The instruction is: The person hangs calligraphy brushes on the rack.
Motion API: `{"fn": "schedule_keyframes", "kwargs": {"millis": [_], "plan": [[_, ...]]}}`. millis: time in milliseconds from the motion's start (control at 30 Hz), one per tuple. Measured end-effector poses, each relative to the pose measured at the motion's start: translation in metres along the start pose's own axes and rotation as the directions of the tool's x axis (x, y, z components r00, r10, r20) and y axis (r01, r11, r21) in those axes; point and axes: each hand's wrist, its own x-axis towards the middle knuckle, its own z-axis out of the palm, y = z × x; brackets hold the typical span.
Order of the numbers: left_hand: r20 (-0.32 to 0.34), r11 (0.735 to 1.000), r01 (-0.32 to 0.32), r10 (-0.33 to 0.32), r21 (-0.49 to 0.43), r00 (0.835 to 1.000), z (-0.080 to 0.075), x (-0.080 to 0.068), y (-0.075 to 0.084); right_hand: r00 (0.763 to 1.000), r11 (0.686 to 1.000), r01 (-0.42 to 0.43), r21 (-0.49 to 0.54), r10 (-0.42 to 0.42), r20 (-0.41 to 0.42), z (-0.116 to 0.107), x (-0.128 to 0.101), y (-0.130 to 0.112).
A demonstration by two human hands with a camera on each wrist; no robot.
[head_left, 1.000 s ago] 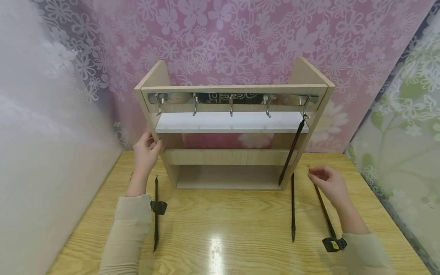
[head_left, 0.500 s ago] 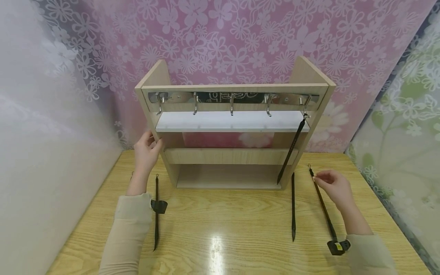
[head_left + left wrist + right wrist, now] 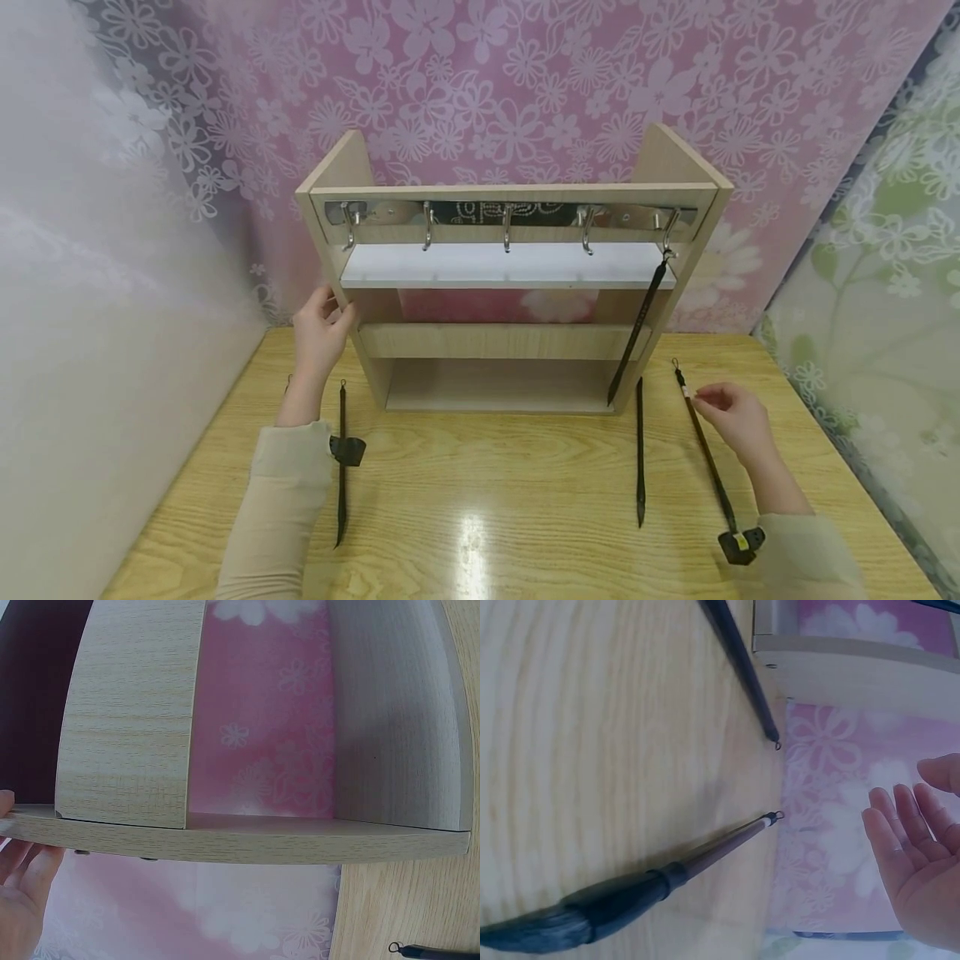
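My left hand (image 3: 318,333) grips the left side panel of a light wooden shelf rack (image 3: 504,343), thumb in front and fingers behind. In the left wrist view, thumb and fingers sit on either side of the panel's edge (image 3: 247,844). My right hand (image 3: 733,417) is beside the upper handle of a calligraphy brush (image 3: 703,450) lying on the table. The right wrist view shows this hand's fingers (image 3: 922,814) loosely bent with nothing between them, apart from the thick dark-bristled brush (image 3: 615,904). Another brush (image 3: 636,337) hangs by its loop from the rack's rightmost hook (image 3: 670,229).
One brush (image 3: 640,454) lies right of the rack's base, another (image 3: 342,492) under my left forearm. A further loop (image 3: 288,382) shows left of that wrist. Several hooks line the metal strip (image 3: 465,213). Flowered cloth (image 3: 510,92) stands behind the table (image 3: 525,500).
My right hand has moved from the loop end of the lying brush, down and rightward, uncovering its upper handle. The left hand keeps its place on the panel. The hanging brush has swayed slightly.
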Motion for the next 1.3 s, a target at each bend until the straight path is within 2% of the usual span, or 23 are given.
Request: {"fn": "schedule_keyframes", "kwargs": {"millis": [533, 933, 1167, 1300], "plan": [[-0.007, 1.000, -0.005, 0.005, 0.012, 1.000, 0.001, -0.001, 0.000, 0.998, 0.997, -0.064, -0.048, 0.065, 0.022, 0.004, -0.002, 0.024], [-0.010, 1.000, 0.007, -0.007, -0.006, 1.000, 0.001, -0.001, 0.000, 0.989, 0.993, -0.101, -0.064, 0.107, 0.105, 0.008, -0.003, 0.044], [-0.009, 1.000, -0.009, 0.009, -0.002, 1.000, 0.001, 0.000, 0.000, 0.968, 0.985, -0.143, -0.092, 0.159, 0.193, 0.010, -0.004, 0.056], [-0.008, 1.000, -0.015, 0.015, -0.008, 1.000, 0.001, 0.000, 0.000, 0.964, 0.984, -0.141, -0.107, 0.162, 0.213, 0.010, -0.004, 0.056]]}}
